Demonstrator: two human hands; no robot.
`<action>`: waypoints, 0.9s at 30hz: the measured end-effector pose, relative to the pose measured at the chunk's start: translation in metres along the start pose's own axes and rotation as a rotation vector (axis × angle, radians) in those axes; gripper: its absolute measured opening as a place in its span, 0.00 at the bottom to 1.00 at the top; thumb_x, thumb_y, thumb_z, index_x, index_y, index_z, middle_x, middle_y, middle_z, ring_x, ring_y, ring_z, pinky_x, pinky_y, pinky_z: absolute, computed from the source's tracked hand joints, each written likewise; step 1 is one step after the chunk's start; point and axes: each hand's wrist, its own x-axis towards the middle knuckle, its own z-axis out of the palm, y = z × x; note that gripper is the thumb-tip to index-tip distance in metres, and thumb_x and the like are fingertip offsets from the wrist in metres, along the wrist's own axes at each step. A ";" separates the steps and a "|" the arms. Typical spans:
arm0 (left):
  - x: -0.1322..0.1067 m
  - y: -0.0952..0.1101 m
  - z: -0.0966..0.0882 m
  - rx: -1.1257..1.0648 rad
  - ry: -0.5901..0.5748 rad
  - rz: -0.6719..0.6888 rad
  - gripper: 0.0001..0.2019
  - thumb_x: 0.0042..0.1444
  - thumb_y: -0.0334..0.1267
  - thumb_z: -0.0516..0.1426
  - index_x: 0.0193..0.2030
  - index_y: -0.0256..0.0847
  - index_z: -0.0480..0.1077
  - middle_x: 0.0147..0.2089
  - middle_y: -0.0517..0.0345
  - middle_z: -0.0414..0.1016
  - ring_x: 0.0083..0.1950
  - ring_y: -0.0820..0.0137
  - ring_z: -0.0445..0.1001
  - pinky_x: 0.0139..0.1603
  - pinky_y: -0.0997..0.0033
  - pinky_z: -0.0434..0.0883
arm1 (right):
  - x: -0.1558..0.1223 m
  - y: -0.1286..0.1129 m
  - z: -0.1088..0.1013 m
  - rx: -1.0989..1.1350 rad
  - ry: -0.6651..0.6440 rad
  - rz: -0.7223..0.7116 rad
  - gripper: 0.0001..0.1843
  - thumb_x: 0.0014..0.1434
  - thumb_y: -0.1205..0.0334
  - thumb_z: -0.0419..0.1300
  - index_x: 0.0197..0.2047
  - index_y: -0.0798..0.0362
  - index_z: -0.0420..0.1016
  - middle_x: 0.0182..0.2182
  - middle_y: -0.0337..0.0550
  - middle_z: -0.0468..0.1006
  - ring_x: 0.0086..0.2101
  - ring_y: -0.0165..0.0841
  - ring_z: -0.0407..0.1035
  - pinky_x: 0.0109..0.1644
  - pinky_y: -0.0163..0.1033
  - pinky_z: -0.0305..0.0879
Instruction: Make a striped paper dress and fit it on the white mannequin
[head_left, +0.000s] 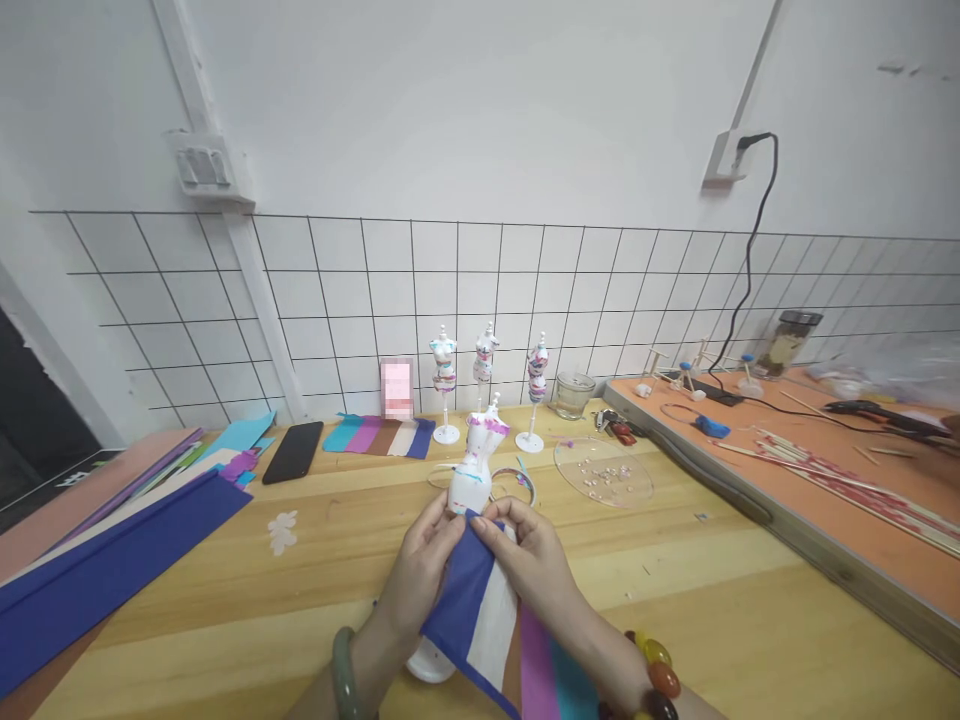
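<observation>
A wooden tabletop (pixel 660 590) spreads beneath everything. Over its near edge hangs a striped sheet (pixel 491 612), crepe-like, in blue, white, brown, purple and teal; its blue top corner meets the lower hip of a white dress-form mannequin (pixel 471 482), tilted slightly at centre. The right hand (pixel 536 555) pinches that corner between thumb and forefinger, while the left hand (pixel 416 568) closes thumb and fingers about the hip; its hidden fingertips I cannot judge. Good work here probably means keeping the blue edge flat and level, pressing lightly so it neither creases nor tears. A pink card (pixel 397 388) is pixelated past reading; white lettering (pixel 73 478) at far left is too partial to read.
</observation>
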 end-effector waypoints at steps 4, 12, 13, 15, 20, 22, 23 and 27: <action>0.001 0.000 0.001 -0.016 -0.005 0.013 0.19 0.49 0.39 0.60 0.49 0.42 0.70 0.45 0.54 0.77 0.48 0.62 0.72 0.47 0.67 0.68 | 0.000 -0.004 0.000 0.003 -0.005 0.001 0.17 0.48 0.47 0.63 0.26 0.53 0.67 0.22 0.35 0.68 0.24 0.28 0.60 0.28 0.33 0.56; 0.001 0.000 0.002 -0.099 -0.043 0.004 0.16 0.51 0.36 0.59 0.48 0.43 0.71 0.44 0.56 0.77 0.50 0.63 0.71 0.51 0.67 0.66 | 0.000 -0.001 -0.001 -0.012 0.004 -0.019 0.16 0.50 0.49 0.62 0.27 0.53 0.66 0.22 0.35 0.67 0.24 0.28 0.60 0.29 0.33 0.56; 0.001 0.000 0.002 -0.099 -0.041 -0.001 0.16 0.51 0.36 0.59 0.48 0.42 0.70 0.44 0.56 0.77 0.50 0.63 0.71 0.51 0.67 0.66 | 0.000 0.000 -0.001 -0.015 0.005 -0.022 0.16 0.50 0.49 0.62 0.27 0.53 0.66 0.22 0.35 0.67 0.24 0.28 0.60 0.29 0.33 0.56; 0.001 -0.001 0.001 -0.095 -0.043 -0.007 0.16 0.52 0.36 0.59 0.49 0.43 0.70 0.45 0.56 0.77 0.50 0.63 0.71 0.51 0.68 0.66 | 0.000 0.001 -0.001 -0.020 0.007 -0.028 0.15 0.50 0.50 0.62 0.27 0.53 0.66 0.23 0.35 0.67 0.25 0.28 0.60 0.29 0.33 0.56; 0.001 -0.001 0.000 -0.073 -0.052 0.010 0.18 0.52 0.36 0.58 0.51 0.43 0.69 0.46 0.55 0.76 0.50 0.63 0.71 0.51 0.67 0.66 | 0.000 -0.001 -0.002 -0.035 0.004 -0.039 0.14 0.51 0.51 0.62 0.27 0.53 0.67 0.23 0.36 0.68 0.25 0.29 0.60 0.30 0.34 0.57; 0.002 -0.001 0.000 -0.062 -0.051 0.007 0.18 0.52 0.37 0.58 0.51 0.43 0.69 0.47 0.55 0.76 0.50 0.64 0.71 0.51 0.67 0.66 | 0.000 -0.001 -0.002 -0.039 0.006 -0.043 0.14 0.51 0.52 0.62 0.27 0.53 0.67 0.24 0.37 0.68 0.26 0.29 0.61 0.31 0.34 0.57; 0.002 -0.001 0.000 -0.061 -0.053 0.008 0.17 0.52 0.37 0.58 0.51 0.43 0.69 0.47 0.55 0.76 0.50 0.64 0.71 0.51 0.67 0.66 | 0.000 -0.002 -0.002 -0.041 0.006 -0.044 0.14 0.51 0.52 0.62 0.27 0.53 0.67 0.24 0.37 0.68 0.26 0.29 0.61 0.31 0.34 0.57; 0.001 -0.001 0.000 -0.067 -0.066 0.009 0.17 0.53 0.37 0.58 0.50 0.42 0.70 0.46 0.55 0.76 0.50 0.64 0.71 0.50 0.67 0.66 | 0.001 -0.001 -0.002 -0.047 0.005 -0.048 0.13 0.51 0.52 0.62 0.27 0.53 0.67 0.23 0.37 0.69 0.26 0.29 0.61 0.31 0.34 0.58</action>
